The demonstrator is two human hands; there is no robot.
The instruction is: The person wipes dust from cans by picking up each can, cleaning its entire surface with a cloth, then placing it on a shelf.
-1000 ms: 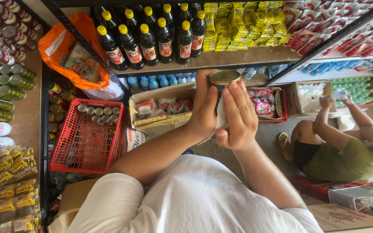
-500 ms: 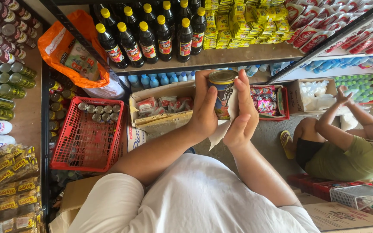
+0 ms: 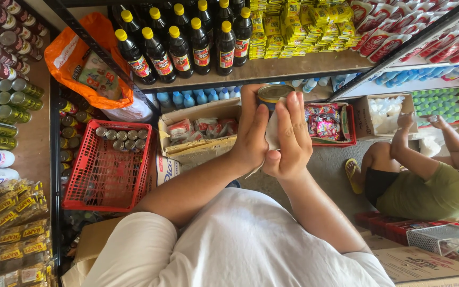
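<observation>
white short-sleeve tee, bare forearms, no rings or watch

left hand point(image 3: 251, 135) and right hand point(image 3: 291, 139) clasp a tin can point(image 3: 272, 95) with a white cloth point(image 3: 272, 130) at frame centre; a red basket point(image 3: 107, 172) sits at left.

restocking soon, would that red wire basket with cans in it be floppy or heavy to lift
The red wire basket looks rigid, its mesh walls holding straight, so probably not floppy. Only one row of small cans lies at one end, so it is likely fairly light but end-heavy, and the cans might roll if tilted.
</observation>
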